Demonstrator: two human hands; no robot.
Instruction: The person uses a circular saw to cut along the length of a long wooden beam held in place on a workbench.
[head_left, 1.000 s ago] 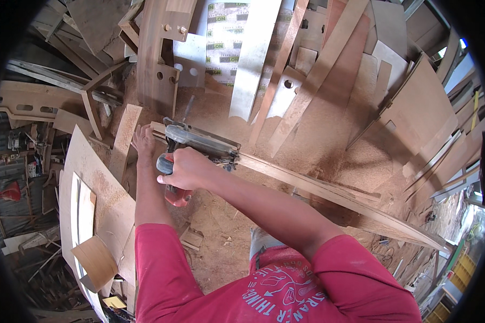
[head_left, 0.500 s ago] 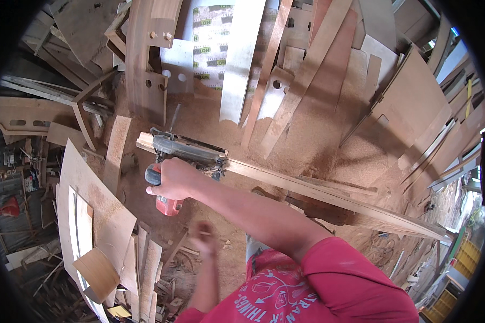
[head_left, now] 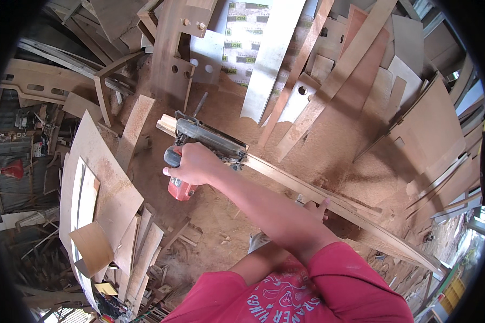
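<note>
My right hand is closed around the handle of a black-and-red power planer. The planer's long body lies along a narrow wooden plank, close to its far-left end. My left arm crosses beneath my right forearm. At the plank's near edge, right of the planer, is my left hand, partly covered by that forearm. Its visible fingers are spread; whether they touch the plank is unclear. The plank slants down to the right.
Boards and a white panel lean at the back. A large sheet with a curved wood piece on it stands at left. Sawdust covers the floor. More sheets lean at right.
My left hand has swung from the lower left, under my right arm, to the plank's near edge. The view has shifted, while my right hand still grips the planer near the plank's end.
</note>
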